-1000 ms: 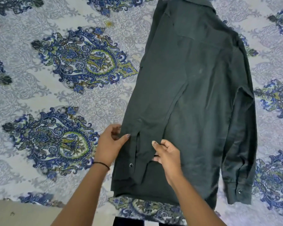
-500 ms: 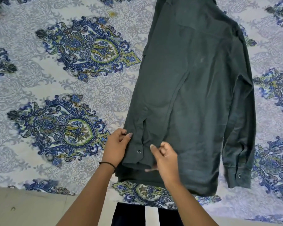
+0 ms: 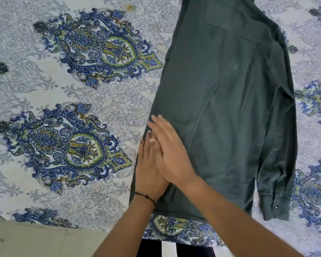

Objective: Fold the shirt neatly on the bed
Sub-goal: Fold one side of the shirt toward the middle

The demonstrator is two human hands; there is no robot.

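The single head-worn camera looks steeply down, close over the bed (image 3: pixel 82 34) edge.

The right hand (image 3: pixel 172 156) lies across the left hand (image 3: pixel 146 179), hiding most of the left fingers (image 3: pixel 144 151); only their tips show, and the right fingertips (image 3: pixel 157 121) are smeared by blur. Cloth of the shirt (image 3: pixel 239 108) under both palms is covered. Far beyond the fingertips, the collar end runs off the top edge. Behind the wrists, both forearms are cut by the bottom edge. The stud on the cuff (image 3: pixel 274 206), well right of the fingers, is too small to identify.
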